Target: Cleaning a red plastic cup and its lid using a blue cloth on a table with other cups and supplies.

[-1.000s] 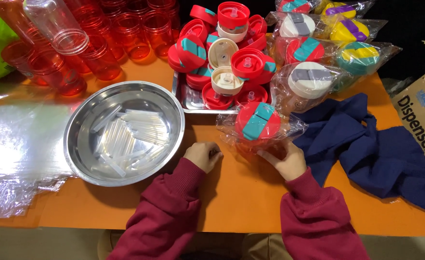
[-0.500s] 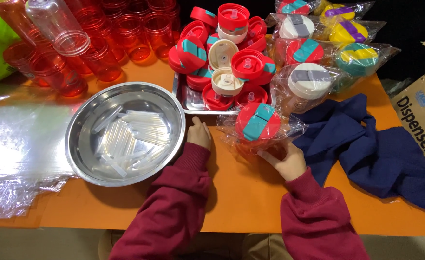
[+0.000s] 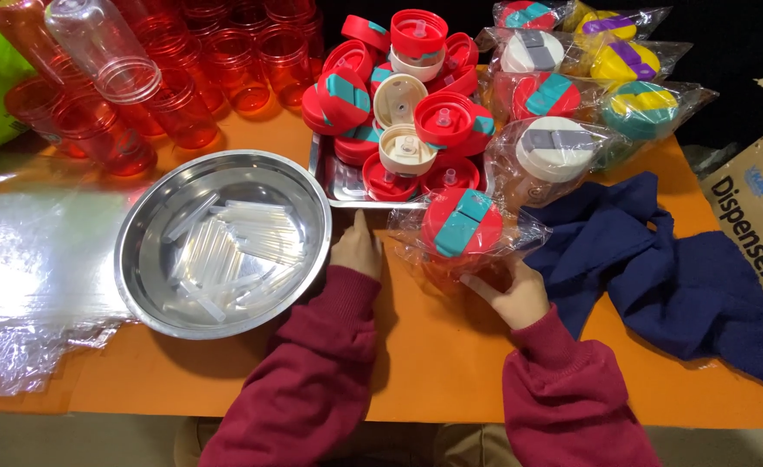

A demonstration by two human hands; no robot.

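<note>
A red bottle with a red and teal lid, wrapped in a clear plastic bag (image 3: 461, 227), stands on the orange table in front of me. My right hand (image 3: 513, 291) rests at its lower right side, fingers touching the bag. My left hand (image 3: 357, 246) lies flat with fingers together, pointing toward the steel tray (image 3: 334, 183) heaped with red, teal and cream lids (image 3: 399, 95). It sits between the tray and a round steel bowl (image 3: 223, 242) of clear plastic straws, holding nothing.
Empty red and clear bottles (image 3: 152, 69) crowd the far left. More bagged bottles (image 3: 571, 95) stand at the far right. A dark blue cloth (image 3: 667, 268) lies at right, a cardboard box (image 3: 757, 203) beyond it, and clear plastic sheets (image 3: 27, 277) at left.
My left hand has slid away from me, from beside the bagged bottle up toward the corner of the lid tray. The right hand stayed at the bag.
</note>
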